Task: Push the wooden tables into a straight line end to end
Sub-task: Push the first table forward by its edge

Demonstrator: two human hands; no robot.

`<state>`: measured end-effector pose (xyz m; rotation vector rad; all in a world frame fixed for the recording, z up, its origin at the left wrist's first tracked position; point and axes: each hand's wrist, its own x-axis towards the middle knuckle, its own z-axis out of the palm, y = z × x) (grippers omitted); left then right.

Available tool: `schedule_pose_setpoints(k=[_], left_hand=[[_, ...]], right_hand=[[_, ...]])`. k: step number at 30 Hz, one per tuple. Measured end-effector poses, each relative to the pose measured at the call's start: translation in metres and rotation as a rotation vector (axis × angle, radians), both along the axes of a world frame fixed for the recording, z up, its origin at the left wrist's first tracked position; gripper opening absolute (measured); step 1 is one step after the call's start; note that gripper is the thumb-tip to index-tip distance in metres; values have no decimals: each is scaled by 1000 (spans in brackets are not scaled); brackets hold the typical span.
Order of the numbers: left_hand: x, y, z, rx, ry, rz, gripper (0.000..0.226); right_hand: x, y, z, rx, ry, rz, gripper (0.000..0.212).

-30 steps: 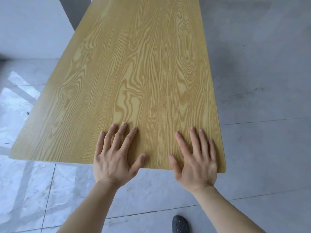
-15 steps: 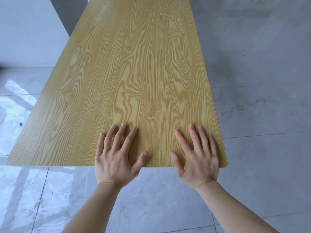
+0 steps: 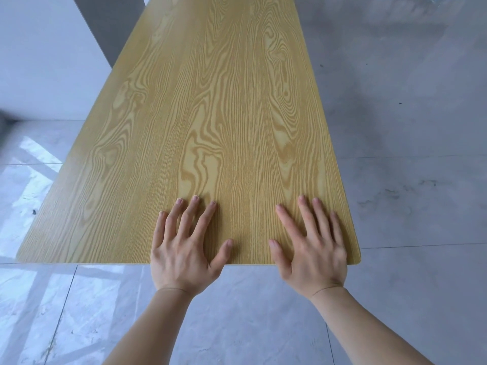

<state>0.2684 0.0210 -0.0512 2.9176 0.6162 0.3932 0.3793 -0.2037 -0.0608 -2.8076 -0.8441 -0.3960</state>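
Far left: white wall (image 3: 39, 61) with a grey column (image 3: 110, 25) just beside it, glossy grey tiled floor (image 3: 52, 299) below. Wooden tabletop (image 3: 210, 114) fills centre frame, running lengthwise away from the camera, near short edge low in view. Left hand (image 3: 184, 248) flat on that near edge, palm down, fingers (image 3: 193, 212) spread, thumb out to the right, gripping nothing. Right hand (image 3: 312, 251) flat just beside it, near the tabletop's right corner, fingers spread too, thumb pointing toward the left hand. Hands apart, not touching. Matte grey floor to the right.
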Motion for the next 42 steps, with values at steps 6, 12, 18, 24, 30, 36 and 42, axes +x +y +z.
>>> schedule_pose_setpoints(k=[6,12,18,24,30,36,42], left_hand=[[34,10,-2,13,-19,4,77],[35,7,-3,16,2,2,77],[36,10,-5,8,0,10,78],[33,12,-3,-20,45,-4,81],[30,5,27,-131,108,-29,83],[62,-9,89,-118,104,-78,85],[128,-39,170,-109,21,-87,87]], right_hand=[[36,11,0,9,-9,6,67],[36,9,3,-7,0,8,68],[36,12,5,-49,51,-1,68],[32,11,10,-119,117,-12,70],[30,11,46,-148,337,-6,78],[52,3,112,-85,433,-25,87],[107,-32,191,-26,445,-56,87]])
